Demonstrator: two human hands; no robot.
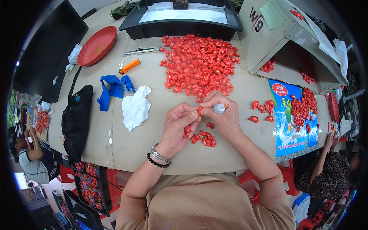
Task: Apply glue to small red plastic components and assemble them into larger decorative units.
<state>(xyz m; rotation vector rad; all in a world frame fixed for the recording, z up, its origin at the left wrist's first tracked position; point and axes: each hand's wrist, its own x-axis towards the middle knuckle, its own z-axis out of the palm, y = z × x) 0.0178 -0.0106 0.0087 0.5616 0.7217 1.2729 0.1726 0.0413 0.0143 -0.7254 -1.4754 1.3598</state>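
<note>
**A:** What are the hands doing?

**B:** The left hand (179,124) pinches a small red piece (199,111) with its fingertips. It also has more red bits tucked under its palm. The right hand (224,115) is closed around a little white bottle (219,108) with an orange tip. The tip sits just beside the red piece. Both hands are above the table, near its front edge.

**A:** What is the table like?

**B:** The table (153,142) is pale, with a curved front edge. A big pile of red pieces (199,65) lies behind the hands. A small bunch of red pieces (204,138) lies right under the hands. A few more (262,109) sit to the right, beside a blue printed sheet (291,130) with red pieces on it.

**A:** And on the left?

**B:** A white cloth (135,107), a blue cloth (111,90), an orange lighter (129,66), a black bag (76,119) and a red dish (97,45). At the back is a black tray (180,23) with white paper in it. A grey box (283,42) lies open on the right.

**A:** Anyone else in the room?

**B:** Yes. One person (32,153) sits low on the left, and another person (329,168) on the right. Red stools (285,180) show under the table.
</note>
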